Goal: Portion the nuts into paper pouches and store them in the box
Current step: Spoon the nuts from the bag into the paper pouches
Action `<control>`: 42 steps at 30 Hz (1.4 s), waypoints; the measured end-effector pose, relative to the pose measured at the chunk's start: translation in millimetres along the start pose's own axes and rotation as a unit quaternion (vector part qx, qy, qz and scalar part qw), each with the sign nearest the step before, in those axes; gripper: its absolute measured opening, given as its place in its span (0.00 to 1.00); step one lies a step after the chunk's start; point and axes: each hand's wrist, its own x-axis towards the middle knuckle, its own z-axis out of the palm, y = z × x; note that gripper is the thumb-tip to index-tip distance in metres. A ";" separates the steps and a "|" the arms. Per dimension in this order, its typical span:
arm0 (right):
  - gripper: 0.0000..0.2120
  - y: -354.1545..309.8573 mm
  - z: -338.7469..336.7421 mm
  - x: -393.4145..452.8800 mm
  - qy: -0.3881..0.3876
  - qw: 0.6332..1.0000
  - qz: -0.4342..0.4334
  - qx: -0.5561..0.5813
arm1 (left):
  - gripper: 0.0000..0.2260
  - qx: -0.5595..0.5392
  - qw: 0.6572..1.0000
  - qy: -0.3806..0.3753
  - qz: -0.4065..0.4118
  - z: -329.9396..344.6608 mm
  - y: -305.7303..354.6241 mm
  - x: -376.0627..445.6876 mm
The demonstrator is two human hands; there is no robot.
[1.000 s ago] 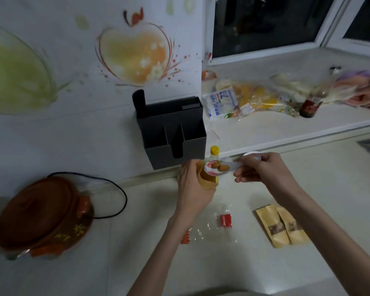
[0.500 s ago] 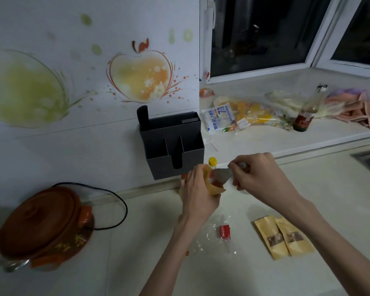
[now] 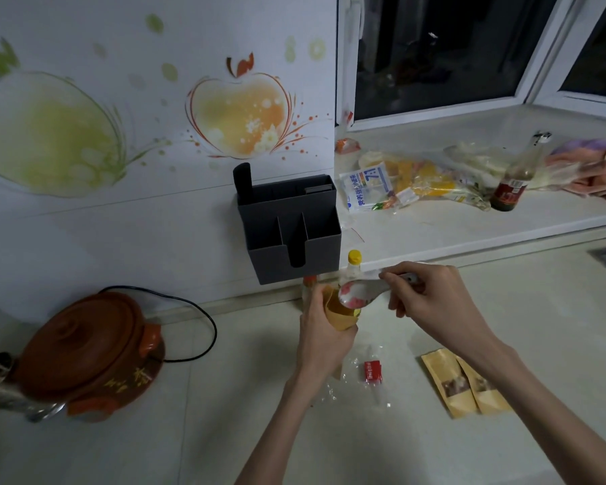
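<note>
Hands: left [image 3: 324,339] grips pouch [image 3: 340,313], right [image 3: 431,299] pinches spoon [image 3: 359,294] over its mouth; tip slowly, keep mouth open.

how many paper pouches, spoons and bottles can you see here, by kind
paper pouches: 3, one held open in the left hand, two lying on the counter
spoons: 1, in the right hand
bottles: 3, yellow-capped, red-capped, dark one on the sill
total: 7
</note>
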 end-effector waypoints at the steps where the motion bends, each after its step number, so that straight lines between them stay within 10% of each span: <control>1: 0.07 1.2 2.4 -0.5 -0.001 1.000 -0.001 0.008 | 0.27 -0.008 1.000 0.000 -0.009 -1.6 -1.9 -3.0; 42: 0.12 -13.1 122.9 184.6 -0.139 0.951 -0.154 -0.229 | 0.20 -0.064 0.994 0.047 -0.077 -58.0 -15.7 -12.9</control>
